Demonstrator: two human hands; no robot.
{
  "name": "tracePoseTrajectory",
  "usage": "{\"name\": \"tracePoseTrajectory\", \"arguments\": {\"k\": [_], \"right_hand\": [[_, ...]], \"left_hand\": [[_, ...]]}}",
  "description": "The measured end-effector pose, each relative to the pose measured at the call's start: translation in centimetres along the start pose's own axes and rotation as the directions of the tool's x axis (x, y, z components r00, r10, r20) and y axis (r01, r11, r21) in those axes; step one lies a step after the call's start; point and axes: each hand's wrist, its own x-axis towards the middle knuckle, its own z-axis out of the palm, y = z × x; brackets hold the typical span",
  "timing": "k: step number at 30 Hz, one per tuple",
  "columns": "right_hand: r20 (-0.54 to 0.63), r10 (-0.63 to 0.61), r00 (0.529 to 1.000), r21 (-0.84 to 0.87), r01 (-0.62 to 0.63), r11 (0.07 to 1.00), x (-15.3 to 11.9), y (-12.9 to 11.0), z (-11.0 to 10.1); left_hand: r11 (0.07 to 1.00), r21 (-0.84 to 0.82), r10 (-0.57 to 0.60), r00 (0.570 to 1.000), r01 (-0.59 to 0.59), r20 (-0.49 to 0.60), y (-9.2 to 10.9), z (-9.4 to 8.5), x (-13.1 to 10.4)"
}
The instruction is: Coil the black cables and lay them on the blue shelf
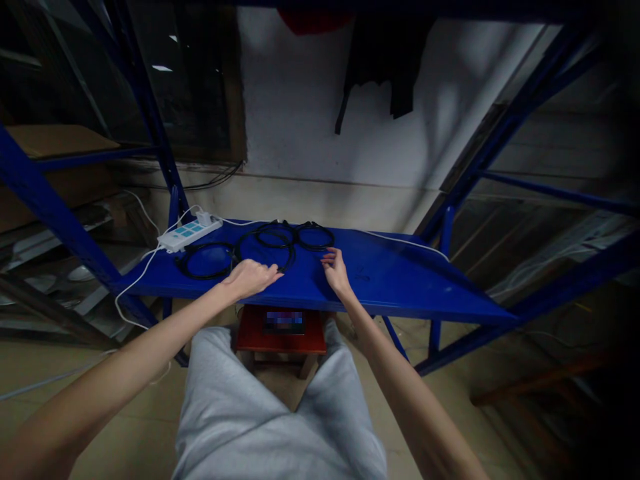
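Observation:
Black cables lie in loose loops on the blue shelf [380, 280]. My left hand [253, 277] is palm down at the near side of the middle loops [265, 247]. Its fingers are pinched together at the black cable there. The left loop [205, 275] lies partly behind this hand. Just below the right loop [315, 248] is my right hand [336, 272]. Its fingers are bent and slightly apart, with no held thing showing between them.
A white power strip [190, 233] with a plug in it sits at the shelf's left end. White cord [405, 239] runs along the back. Blue posts [447, 233] frame both sides. Beneath the shelf's front edge, a red stool [250, 340] carries a dark flat object [285, 328].

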Motion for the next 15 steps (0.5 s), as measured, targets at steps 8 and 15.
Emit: {"name": "tracePoseTrajectory", "arguments": {"k": [8,15], "right_hand": [[0.010,-0.026,1.000,-0.127,0.027,0.992,0.1,-0.1,0.6],[0.125,-0.154,0.980,-0.521,0.197,0.831,-0.9,-2.2,0.6]], "left_hand": [[0.990,0.036,-0.135,0.991,0.135,0.003,-9.1,0.2,-5.5],[0.984,-0.123,-0.110,0.983,0.129,0.148,-12.6,1.2,-9.7]]}}
